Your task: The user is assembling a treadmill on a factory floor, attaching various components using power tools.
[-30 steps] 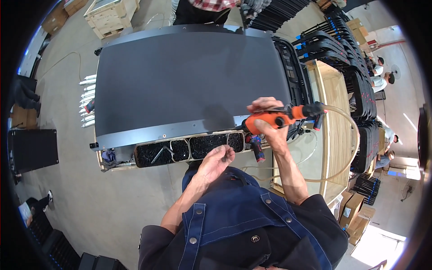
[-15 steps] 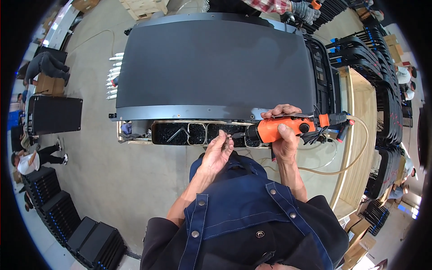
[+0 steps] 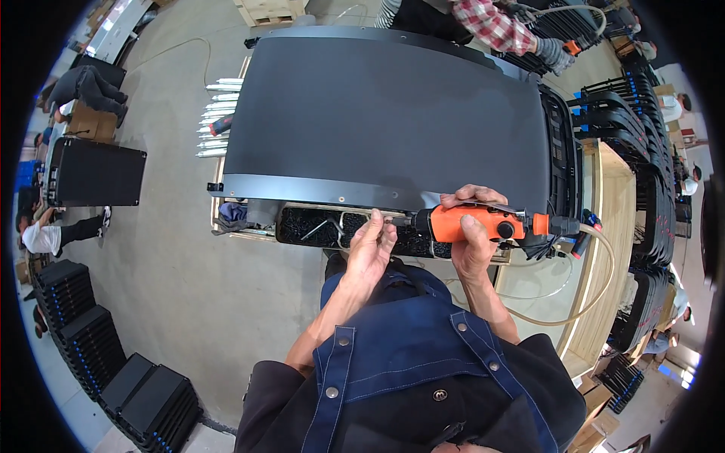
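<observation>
My right hand is wrapped around an orange air screwdriver, held level with its bit pointing left. At the bit's tip, the fingers of my left hand are pinched together; whatever small piece they hold is hidden. Both hands are over the near edge of a large dark grey panel lying flat. Below that edge sits a black bin of small dark screws, with a bent metal tool lying on them.
A tan hose loops from the screwdriver past a wooden crate on the right. Silver tubes stick out at the panel's left end. Across the panel, a co-worker's gloved hand is beside another orange tool. Black frames are stacked at right.
My view has shifted, so the panel and bins sit farther right. My left hand stays pinched at the bit. The co-worker's gloved hand and plaid sleeve show more fully across the panel.
</observation>
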